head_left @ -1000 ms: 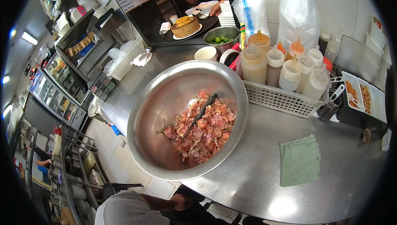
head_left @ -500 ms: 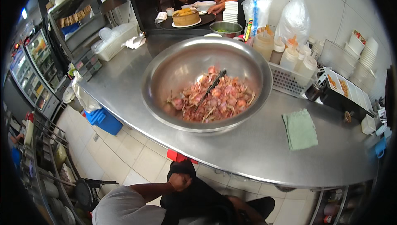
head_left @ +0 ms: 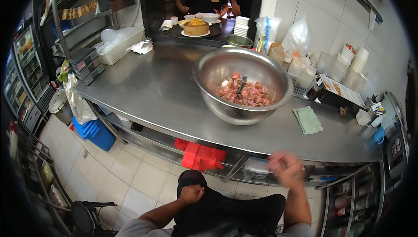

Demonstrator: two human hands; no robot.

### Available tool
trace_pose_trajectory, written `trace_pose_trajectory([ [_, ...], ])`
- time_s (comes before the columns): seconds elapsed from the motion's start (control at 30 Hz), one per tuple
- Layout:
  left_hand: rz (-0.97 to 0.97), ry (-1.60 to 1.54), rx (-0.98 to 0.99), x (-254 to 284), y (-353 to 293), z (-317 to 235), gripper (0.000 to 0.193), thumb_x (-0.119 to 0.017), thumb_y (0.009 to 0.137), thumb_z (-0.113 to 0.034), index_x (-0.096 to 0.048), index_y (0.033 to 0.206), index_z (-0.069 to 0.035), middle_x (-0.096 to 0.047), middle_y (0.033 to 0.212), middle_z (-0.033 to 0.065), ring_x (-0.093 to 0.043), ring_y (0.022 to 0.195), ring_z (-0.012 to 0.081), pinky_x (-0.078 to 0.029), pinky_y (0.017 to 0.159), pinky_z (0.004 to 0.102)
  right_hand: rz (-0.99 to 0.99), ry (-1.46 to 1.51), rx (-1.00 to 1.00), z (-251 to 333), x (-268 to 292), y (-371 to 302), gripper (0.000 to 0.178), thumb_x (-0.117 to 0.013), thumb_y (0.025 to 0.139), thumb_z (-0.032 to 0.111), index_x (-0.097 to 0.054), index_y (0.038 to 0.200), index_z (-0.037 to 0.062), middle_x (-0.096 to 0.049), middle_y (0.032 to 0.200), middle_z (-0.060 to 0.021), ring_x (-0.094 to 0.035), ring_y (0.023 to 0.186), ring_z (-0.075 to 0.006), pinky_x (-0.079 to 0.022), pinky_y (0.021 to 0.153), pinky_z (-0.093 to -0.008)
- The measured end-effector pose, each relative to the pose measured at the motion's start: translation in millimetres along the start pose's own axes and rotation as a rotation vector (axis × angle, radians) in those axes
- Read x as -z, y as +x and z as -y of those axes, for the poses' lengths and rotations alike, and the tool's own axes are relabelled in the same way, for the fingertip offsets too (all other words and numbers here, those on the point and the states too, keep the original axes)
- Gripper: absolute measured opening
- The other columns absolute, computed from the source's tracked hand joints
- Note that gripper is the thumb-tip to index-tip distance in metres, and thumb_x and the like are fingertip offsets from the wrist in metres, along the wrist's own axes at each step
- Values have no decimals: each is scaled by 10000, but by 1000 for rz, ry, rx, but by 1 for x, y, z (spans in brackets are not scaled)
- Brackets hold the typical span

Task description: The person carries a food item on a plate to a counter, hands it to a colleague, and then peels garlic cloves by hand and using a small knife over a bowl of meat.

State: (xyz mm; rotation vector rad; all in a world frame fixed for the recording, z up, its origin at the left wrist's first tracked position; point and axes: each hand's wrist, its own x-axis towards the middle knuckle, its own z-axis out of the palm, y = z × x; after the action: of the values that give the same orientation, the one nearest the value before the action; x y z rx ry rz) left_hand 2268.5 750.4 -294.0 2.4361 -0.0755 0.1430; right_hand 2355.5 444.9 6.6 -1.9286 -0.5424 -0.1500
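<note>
A wide steel bowl (head_left: 217, 102) stands on the steel counter, holding a heap of reddish shallots (head_left: 257, 94) with papery skins. A slim black-handled tool (head_left: 242, 85), perhaps a knife, lies on the heap, its working end hard to make out. My left hand (head_left: 191, 193) rests on my black-clad leg, its fingers curled into a loose fist with nothing showing in them. My right hand (head_left: 287, 169) is raised off the counter's front edge, below the bowl and the folded green cloth (head_left: 308, 120). Motion smears its fingers, and I see nothing clearly held.
Behind the bowl are sauce bottles (head_left: 296, 67) and plastic bags. A black tray (head_left: 337, 91) of containers sits to the right. Two people (head_left: 211, 0) stand beyond the hatch, near a bamboo steamer (head_left: 196, 29). Red bags (head_left: 199, 155) hang under the counter; a blue bin (head_left: 98, 134) is at left.
My view has drawn back and tilted, so the bowl looks smaller and further right. My right hand has come into view, raised. My left hand stays on my leg. A second person shows more beyond the hatch.
</note>
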Motion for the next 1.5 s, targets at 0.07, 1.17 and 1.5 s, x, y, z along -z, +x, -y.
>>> trace_pose_trajectory([
  [0.07, -38, -14, -2, 8, -15, 12, 286, -598, 811, -335, -584, 628, -114, -594, 591, 118, -607, 575, 320, -481, 526, 434, -455, 140, -61, 6, 20, 47, 202, -583, 875, 237, -545, 806, 52, -563, 672, -18, -530, 585, -96, -434, 564, -240],
  [1.17, -242, -1049, -200, 172, 48, -127, 427, -424, 948, -410, -551, 763, -46, -492, 560, -1, -458, 481, 89, -355, 456, 232, -557, 616, -181, 87, 20, -45, 141, -570, 774, 60, -535, 900, 7, -608, 878, -83, -596, 760, -170, -495, 704, -309],
  [1.5, -27, -1336, -338, 196, 9, -201, 216, -526, 931, -243, -498, 802, -72, -477, 623, -52, -374, 507, 12, -291, 445, 187, -585, 601, -191, 84, 19, -140, 287, -597, 728, 69, -550, 978, -64, -637, 914, -147, -623, 771, -193, -507, 731, -307],
])
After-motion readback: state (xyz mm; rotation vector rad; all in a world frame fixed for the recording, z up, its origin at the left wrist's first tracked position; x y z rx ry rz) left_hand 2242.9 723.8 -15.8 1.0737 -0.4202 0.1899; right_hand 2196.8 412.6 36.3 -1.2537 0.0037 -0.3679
